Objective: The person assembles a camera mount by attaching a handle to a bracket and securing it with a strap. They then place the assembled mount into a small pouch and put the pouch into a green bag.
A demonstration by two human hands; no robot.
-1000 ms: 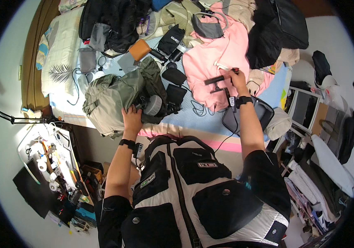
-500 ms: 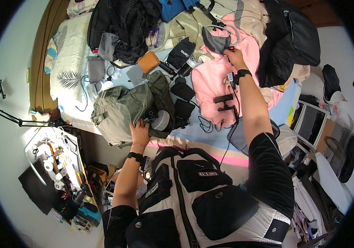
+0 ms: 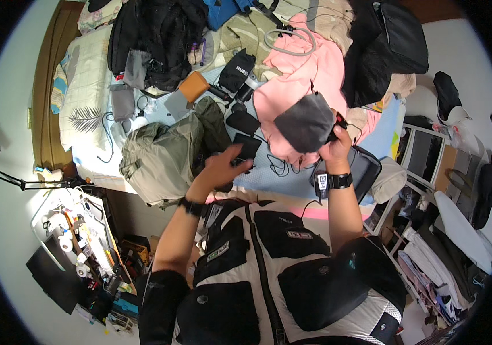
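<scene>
My right hand (image 3: pixel 336 150) is closed at the edge of a dark grey cloth pouch (image 3: pixel 304 122), holding it above the pink cloth (image 3: pixel 274 92). A small black thing with a red part shows by my fingertips; its kind cannot be made out. My left hand (image 3: pixel 223 168) is open with fingers spread and holds nothing. It hovers over the right side of an olive-green backpack (image 3: pixel 157 152), close to a black flat pouch (image 3: pixel 247 146).
On the bed lie a black backpack (image 3: pixel 159 46), an orange-brown case (image 3: pixel 193 86), a black lettered bag (image 3: pixel 237 69) and a grey looped tube (image 3: pixel 289 53). An open dark case (image 3: pixel 366 172) lies at the bed's near right edge. A cluttered desk (image 3: pixel 85 236) stands left.
My right hand has drawn the grey pouch back toward me, away from the looped tube. My left hand has come off the olive backpack and moved right, fingers spreading.
</scene>
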